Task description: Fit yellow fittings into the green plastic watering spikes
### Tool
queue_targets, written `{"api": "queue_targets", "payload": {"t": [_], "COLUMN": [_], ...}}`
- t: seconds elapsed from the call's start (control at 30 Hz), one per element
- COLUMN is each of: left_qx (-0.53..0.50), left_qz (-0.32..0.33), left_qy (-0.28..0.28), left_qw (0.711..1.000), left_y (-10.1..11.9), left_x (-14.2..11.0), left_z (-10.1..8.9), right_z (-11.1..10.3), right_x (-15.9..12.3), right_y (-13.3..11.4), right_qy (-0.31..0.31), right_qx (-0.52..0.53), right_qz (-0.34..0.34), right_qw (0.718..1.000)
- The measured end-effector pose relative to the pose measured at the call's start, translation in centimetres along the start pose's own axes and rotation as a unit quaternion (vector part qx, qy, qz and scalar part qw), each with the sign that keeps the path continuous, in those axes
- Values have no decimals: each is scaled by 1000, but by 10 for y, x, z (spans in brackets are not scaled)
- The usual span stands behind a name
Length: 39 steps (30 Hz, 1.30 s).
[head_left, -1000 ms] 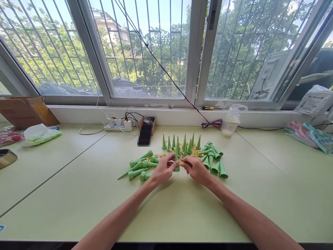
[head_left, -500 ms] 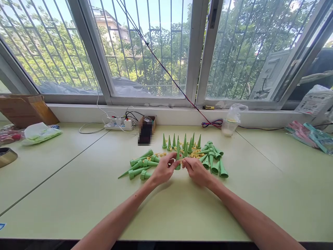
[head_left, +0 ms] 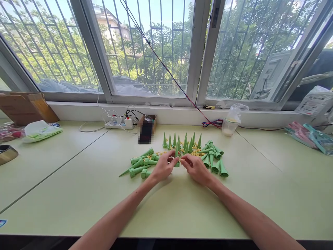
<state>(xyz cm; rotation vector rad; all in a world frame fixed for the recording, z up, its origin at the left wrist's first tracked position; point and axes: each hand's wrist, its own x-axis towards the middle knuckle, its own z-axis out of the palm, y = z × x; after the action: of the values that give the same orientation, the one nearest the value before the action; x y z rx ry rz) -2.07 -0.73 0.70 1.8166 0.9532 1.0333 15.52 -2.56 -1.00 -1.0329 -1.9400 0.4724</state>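
My left hand (head_left: 163, 167) is closed around a green plastic watering spike (head_left: 177, 151), held upright with its tip up. From the right, my right hand (head_left: 197, 169) pinches a small yellow valve piece (head_left: 181, 160) against the side of that spike, near its wide end; whether it is seated cannot be made out. Just behind the hands stand several upright green spikes (head_left: 193, 138) with yellow pieces at their bases. Loose yellow pieces (head_left: 197, 156) lie among them, partly hidden by my fingers.
Several green spikes with ribbed caps (head_left: 137, 171) lie to the left, and a pile of open-ended green cones (head_left: 215, 168) lies to the right. Farther back on the table (head_left: 78, 194) are a power strip (head_left: 118, 124), a small box (head_left: 147, 128) and a bagged plastic cup (head_left: 230, 125).
My right fingertips have shifted slightly and opened out a little beside the held spike. The spike has moved slightly left and up in view. The other spikes lie as before.
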Motion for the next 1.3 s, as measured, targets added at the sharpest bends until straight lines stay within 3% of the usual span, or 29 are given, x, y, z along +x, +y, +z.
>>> {"api": "queue_targets", "payload": {"t": [0.27, 0.83, 1.3], "left_qx": [-75, -80, 14], "left_qz": [-79, -57, -1], "left_qy": [1, -21, -34], "left_qw": [994, 995, 999], "left_y": [10, 6, 0], "left_x": [1, 0, -4], "left_z": [-4, -2, 4], "right_z": [-2, 0, -2], "right_x": [-1, -2, -2], "right_y": [-1, 3, 1], "right_qy": [-2, 20, 10], "right_qx": [80, 59, 28], "right_qz": [16, 0, -2], "right_qw": [997, 998, 1000]}}
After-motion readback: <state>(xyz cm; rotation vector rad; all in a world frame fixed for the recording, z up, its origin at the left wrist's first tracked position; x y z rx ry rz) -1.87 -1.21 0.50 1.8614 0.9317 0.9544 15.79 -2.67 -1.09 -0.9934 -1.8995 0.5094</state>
